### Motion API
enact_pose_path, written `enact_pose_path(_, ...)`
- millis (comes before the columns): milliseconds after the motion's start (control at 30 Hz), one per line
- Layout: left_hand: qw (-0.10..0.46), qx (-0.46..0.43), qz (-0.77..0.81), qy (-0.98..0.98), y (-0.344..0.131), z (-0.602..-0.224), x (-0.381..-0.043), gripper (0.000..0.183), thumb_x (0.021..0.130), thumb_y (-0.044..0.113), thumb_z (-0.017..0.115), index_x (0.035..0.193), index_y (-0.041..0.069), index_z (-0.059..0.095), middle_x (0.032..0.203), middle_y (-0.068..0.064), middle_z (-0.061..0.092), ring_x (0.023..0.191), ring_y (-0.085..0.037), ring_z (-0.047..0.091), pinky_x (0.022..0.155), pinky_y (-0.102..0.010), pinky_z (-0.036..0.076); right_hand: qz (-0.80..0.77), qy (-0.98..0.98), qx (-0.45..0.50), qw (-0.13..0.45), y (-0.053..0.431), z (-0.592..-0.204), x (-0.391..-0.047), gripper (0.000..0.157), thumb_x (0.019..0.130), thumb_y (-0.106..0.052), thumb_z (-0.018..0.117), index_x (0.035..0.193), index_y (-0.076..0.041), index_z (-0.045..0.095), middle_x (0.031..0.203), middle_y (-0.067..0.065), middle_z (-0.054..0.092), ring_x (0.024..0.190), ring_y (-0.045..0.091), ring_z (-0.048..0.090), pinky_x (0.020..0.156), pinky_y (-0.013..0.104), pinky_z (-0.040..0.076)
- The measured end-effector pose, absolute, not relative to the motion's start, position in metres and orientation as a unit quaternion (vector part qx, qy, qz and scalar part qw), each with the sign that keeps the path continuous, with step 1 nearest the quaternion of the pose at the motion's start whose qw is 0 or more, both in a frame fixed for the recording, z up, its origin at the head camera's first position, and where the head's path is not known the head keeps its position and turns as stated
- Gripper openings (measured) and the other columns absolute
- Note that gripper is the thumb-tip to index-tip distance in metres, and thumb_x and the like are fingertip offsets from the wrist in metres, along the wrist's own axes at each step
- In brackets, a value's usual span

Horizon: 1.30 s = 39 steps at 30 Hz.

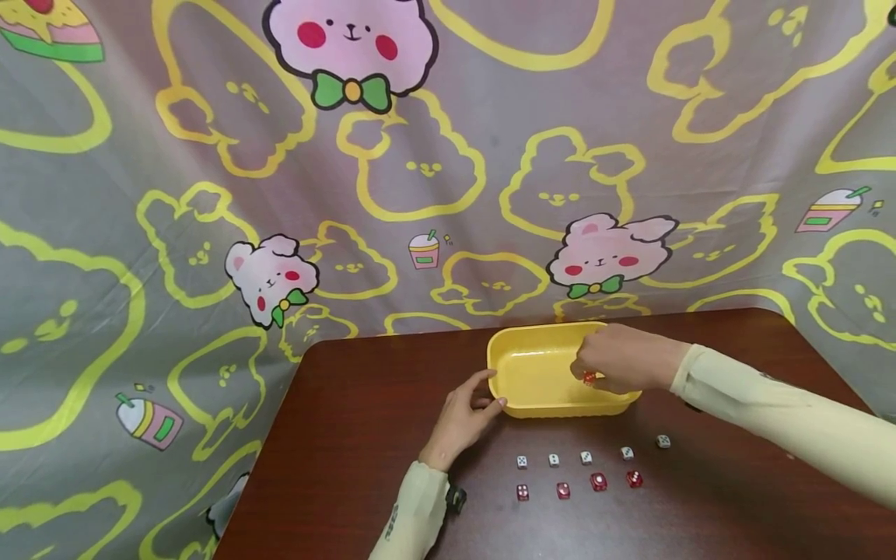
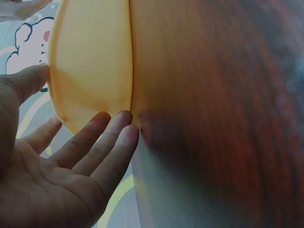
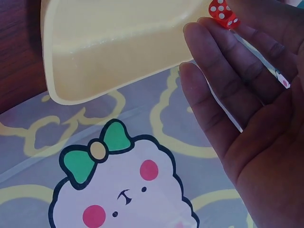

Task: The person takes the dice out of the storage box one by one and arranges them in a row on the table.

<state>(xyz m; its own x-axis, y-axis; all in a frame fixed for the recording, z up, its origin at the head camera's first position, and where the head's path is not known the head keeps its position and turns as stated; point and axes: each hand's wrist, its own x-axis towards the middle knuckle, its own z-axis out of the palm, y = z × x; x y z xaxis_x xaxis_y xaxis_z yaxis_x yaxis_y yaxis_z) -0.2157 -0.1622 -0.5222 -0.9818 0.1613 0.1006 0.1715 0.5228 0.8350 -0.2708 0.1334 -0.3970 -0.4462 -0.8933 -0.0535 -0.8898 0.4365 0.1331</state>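
Note:
A red die (image 1: 589,378) with white dots is pinched between the thumb and fingertips of my right hand (image 1: 626,359), over the right part of a yellow plastic tub (image 1: 535,410). In the right wrist view the red die (image 3: 222,13) shows at the top beside the fingers, with the tub (image 3: 76,97) behind. My left hand (image 1: 462,416) touches the tub's left end, its fingers spread and mostly straight; the left wrist view shows this hand (image 2: 66,175) against the tub's wall. The visible tub floor is bare.
On the dark wooden table (image 1: 364,435), in front of the tub, lies a row of several white dice (image 1: 586,458). Nearer to me is a row of several red dice (image 1: 598,481). A cartoon-printed grey cloth (image 1: 434,171) hangs behind the table.

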Motion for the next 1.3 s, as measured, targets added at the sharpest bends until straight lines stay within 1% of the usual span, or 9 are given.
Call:
enact_pose_path(167, 0.006, -0.094, -0.477, -0.874, -0.162, -0.522, -0.216, 0.053, 0.097, 0.027, 0.076, 0.146, 0.021, 0.058, 0.139, -0.014, 0.066, 0.106, -0.025, 0.076, 0.082, -0.029, 0.063, -0.060, -0.856, 0.513, 0.006, 0.137, -0.396, -0.265, 0.017, 0.082, -0.013, 0.086, 0.080, -0.022, 0.072, 0.071, -0.010, 0.068, 0.061, 0.008, 0.047, 0.058, 0.027, 0.045)
enact_pose_path(233, 0.006, -0.096, -0.477, -0.874, -0.162, -0.522, -0.216, 0.053, 0.097, 0.028, 0.076, 0.146, 0.021, 0.058, 0.139, -0.014, 0.066, 0.105, -0.024, 0.076, 0.082, -0.028, 0.063, -0.053, -0.858, 0.510, 0.007, 0.139, -0.396, -0.262, 0.016, 0.082, -0.013, 0.086, 0.081, -0.023, 0.073, 0.073, -0.009, 0.070, 0.061, 0.007, 0.048, 0.059, 0.028, 0.047)
enact_pose_path(400, 0.005, -0.097, -0.481, -0.872, -0.163, -0.523, -0.217, 0.052, 0.097, 0.029, 0.076, 0.146, 0.021, 0.058, 0.139, -0.016, 0.065, 0.106, -0.024, 0.076, 0.082, -0.027, 0.063, -0.041, -0.859, 0.511, 0.004, 0.145, -0.399, -0.255, 0.021, 0.081, -0.013, 0.088, 0.079, -0.025, 0.071, 0.068, -0.011, 0.065, 0.060, 0.007, 0.043, 0.057, 0.025, 0.041)
enact_pose_path(533, 0.005, -0.097, -0.483, -0.870, -0.162, -0.523, -0.217, 0.052, 0.097, 0.030, 0.075, 0.146, 0.021, 0.058, 0.138, -0.016, 0.065, 0.105, -0.023, 0.077, 0.082, -0.027, 0.063, -0.032, -0.864, 0.502, -0.007, 0.149, -0.402, -0.250, 0.024, 0.079, -0.014, 0.090, 0.079, -0.026, 0.070, 0.069, -0.013, 0.063, 0.061, 0.006, 0.042, 0.058, 0.023, 0.042)
enact_pose_path(700, 0.006, -0.096, -0.481, -0.871, -0.162, -0.524, -0.217, 0.052, 0.097, 0.029, 0.075, 0.145, 0.021, 0.058, 0.138, -0.016, 0.065, 0.105, -0.023, 0.076, 0.082, -0.027, 0.063, -0.018, -0.872, 0.489, -0.013, 0.155, -0.405, -0.246, 0.028, 0.078, -0.012, 0.090, 0.075, -0.029, 0.067, 0.065, -0.016, 0.058, 0.061, 0.005, 0.041, 0.058, 0.023, 0.039)
enact_pose_path(800, 0.007, -0.096, -0.481, -0.871, -0.162, -0.523, -0.217, 0.051, 0.097, 0.030, 0.075, 0.145, 0.021, 0.059, 0.139, -0.016, 0.065, 0.105, -0.024, 0.076, 0.082, -0.028, 0.063, -0.012, -0.876, 0.482, -0.013, 0.158, -0.405, -0.244, 0.027, 0.079, -0.014, 0.090, 0.075, -0.029, 0.068, 0.065, -0.018, 0.057, 0.061, 0.004, 0.041, 0.058, 0.022, 0.039)
enact_pose_path(933, 0.005, -0.095, -0.482, -0.871, -0.162, -0.522, -0.216, 0.051, 0.097, 0.030, 0.075, 0.145, 0.022, 0.059, 0.139, -0.016, 0.065, 0.106, -0.024, 0.076, 0.082, -0.028, 0.063, 0.000, -0.881, 0.473, -0.020, 0.162, -0.404, -0.241, 0.021, 0.080, -0.019, 0.090, 0.079, -0.029, 0.072, 0.069, -0.019, 0.060, 0.062, 0.003, 0.043, 0.058, 0.022, 0.041)
enact_pose_path(1033, 0.003, -0.094, -0.479, -0.873, -0.163, -0.523, -0.216, 0.051, 0.098, 0.031, 0.075, 0.146, 0.023, 0.058, 0.139, -0.015, 0.065, 0.106, -0.024, 0.076, 0.082, -0.028, 0.063, 0.010, -0.883, 0.469, -0.023, 0.164, -0.405, -0.239, 0.020, 0.081, -0.020, 0.090, 0.080, -0.029, 0.073, 0.068, -0.020, 0.060, 0.062, 0.003, 0.043, 0.059, 0.022, 0.042)
enact_pose_path(1300, 0.001, -0.093, -0.479, -0.873, -0.162, -0.521, -0.216, 0.051, 0.098, 0.031, 0.074, 0.146, 0.023, 0.058, 0.141, -0.013, 0.065, 0.109, -0.026, 0.076, 0.084, -0.033, 0.064, 0.027, -0.885, 0.465, -0.020, 0.170, -0.414, -0.232, 0.027, 0.083, -0.017, 0.086, 0.071, -0.031, 0.066, 0.061, -0.022, 0.051, 0.056, 0.001, 0.039, 0.054, 0.019, 0.037)
